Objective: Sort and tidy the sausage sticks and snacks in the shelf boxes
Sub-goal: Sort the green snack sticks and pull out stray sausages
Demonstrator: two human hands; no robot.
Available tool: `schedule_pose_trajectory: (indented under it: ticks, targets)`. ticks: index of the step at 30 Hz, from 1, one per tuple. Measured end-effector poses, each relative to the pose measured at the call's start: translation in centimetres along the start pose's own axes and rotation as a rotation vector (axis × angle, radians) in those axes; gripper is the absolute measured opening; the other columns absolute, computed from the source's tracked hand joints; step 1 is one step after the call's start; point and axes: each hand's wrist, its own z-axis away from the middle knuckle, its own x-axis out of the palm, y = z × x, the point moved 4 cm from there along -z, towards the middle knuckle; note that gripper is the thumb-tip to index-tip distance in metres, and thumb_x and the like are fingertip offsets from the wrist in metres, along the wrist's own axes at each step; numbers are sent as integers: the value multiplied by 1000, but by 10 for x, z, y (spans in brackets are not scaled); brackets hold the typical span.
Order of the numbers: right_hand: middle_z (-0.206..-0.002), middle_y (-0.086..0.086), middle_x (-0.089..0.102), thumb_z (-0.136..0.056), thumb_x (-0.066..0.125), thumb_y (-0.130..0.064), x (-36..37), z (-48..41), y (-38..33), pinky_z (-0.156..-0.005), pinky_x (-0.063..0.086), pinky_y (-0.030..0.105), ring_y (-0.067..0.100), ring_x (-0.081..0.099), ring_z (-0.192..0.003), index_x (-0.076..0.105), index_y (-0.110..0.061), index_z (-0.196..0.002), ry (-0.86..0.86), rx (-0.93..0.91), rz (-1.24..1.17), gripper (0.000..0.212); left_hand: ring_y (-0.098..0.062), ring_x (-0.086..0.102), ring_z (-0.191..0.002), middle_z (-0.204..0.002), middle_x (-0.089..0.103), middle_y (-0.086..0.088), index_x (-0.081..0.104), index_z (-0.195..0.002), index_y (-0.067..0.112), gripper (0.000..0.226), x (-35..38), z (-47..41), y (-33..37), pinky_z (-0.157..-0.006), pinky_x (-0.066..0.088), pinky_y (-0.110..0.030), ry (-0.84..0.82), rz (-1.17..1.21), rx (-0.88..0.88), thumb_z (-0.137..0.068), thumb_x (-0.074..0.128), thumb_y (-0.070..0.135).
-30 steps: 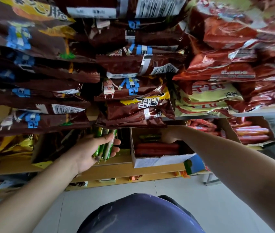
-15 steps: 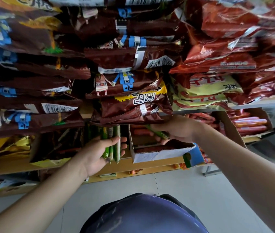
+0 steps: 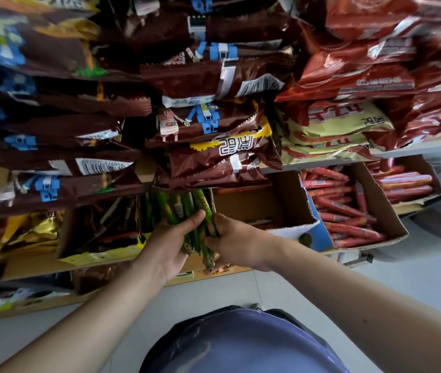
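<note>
Both hands meet at the shelf edge — left hand (image 3: 169, 244) and right hand (image 3: 234, 242) clasp green sausage sticks (image 3: 199, 208) together — cardboard box (image 3: 289, 211) just right.

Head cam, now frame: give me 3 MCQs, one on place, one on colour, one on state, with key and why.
1. Where is the box of red sausage sticks relative to the hands?
A. to their right
B. to their left
C. on the floor

2. What colour are the wrappers of the bundle of sticks being held?
A. blue
B. green
C. white

3. How is the bundle held?
A. left hand only
B. lying loose on the shelf
C. by both hands

Key: 1 A, the red sticks fill the cardboard box on the right of the lower shelf. 2 B, the wrappers are green. 3 C, the left hand and right hand both close on it.
</note>
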Motion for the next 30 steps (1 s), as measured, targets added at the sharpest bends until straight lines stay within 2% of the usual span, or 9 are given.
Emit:
schedule_pose_trajectory:
  ticks: [2, 5, 8, 13, 17, 20, 22, 25, 30]
  targets:
    - [-118, 23, 64, -96, 55, -25, 1, 1, -3, -87, 57, 56, 42, 66, -104, 53, -3, -125, -29, 4, 127, 36, -17, 69, -96, -104, 75, -4, 69, -109, 15, 30, 1, 1, 0, -82, 52, -33, 10, -1, 2, -80, 69, 10]
    - [-117, 18, 66, -103, 50, -23, 0, 0, -3, -86, 60, 45, 26, 73, -88, 51, -5, -120, -120, 41, 119, 25, -15, 71, -88, -96, 75, -2, 69, -104, 16, 28, -1, 2, -1, -76, 51, -31, 12, -13, 8, -77, 72, 12]
    - [-100, 15, 74, -106, 45, -29, -4, 3, -5, -91, 56, 46, 20, 75, -81, 52, -9, -112, -161, 59, 176, 22, -19, 71, -86, -90, 75, -2, 70, -97, 17, 34, -2, 2, -3, -75, 51, -33, -5, -68, 0, -65, 77, 23]
    - [-91, 6, 73, -103, 44, -48, -8, 6, -16, -71, 51, 26, 17, 72, -82, 58, -14, -110, -172, -13, 469, 37, -21, 70, -86, -87, 75, -4, 70, -97, 13, 24, -10, 2, -2, -70, 49, -31, 55, -175, 36, -76, 78, 22]
    - [-96, 5, 72, -91, 41, -67, -32, 3, -19, -79, 59, 31, 16, 71, -81, 67, -17, -104, -174, -47, 365, 57, -18, 70, -79, -85, 74, -5, 70, -96, 10, 13, -21, -4, 6, -66, 49, -28, 85, -183, 39, -85, 72, 16]
    - [-98, 7, 69, -104, 47, -38, -75, -25, 6, -71, 56, 26, 19, 64, -82, 69, -12, -106, 105, 29, 119, 34, -18, 71, -84, -90, 74, -4, 71, -95, 14, 11, -41, -14, 17, -76, 54, -32, 98, -243, 25, -84, 73, 18]
    - [-115, 4, 65, -105, 47, -17, -102, -51, 36, -82, 49, 25, 19, 60, -97, 69, -13, -118, 294, 84, 348, 26, -25, 67, -102, -96, 75, -5, 75, -91, 17, 17, -60, -21, 29, -99, 46, -44, 168, -363, 27, -77, 80, 26]
    - [-138, 11, 59, -105, 43, -11, -108, -78, 82, -104, 41, 30, 25, 56, -122, 60, -10, -134, 160, 260, 738, 34, -28, 63, -107, -95, 76, -5, 75, -89, 17, 20, -80, -30, 51, -105, 39, -47, 209, -505, 39, -76, 80, 31]
    - [-129, 8, 63, -105, 48, -19, -90, -93, 107, -97, 47, 32, 21, 59, -101, 57, -16, -138, -18, 281, 765, 34, -24, 67, -84, -92, 72, -12, 67, -93, 10, 13, -87, -28, 76, -90, 50, -40, 107, -412, -11, -93, 59, 20]
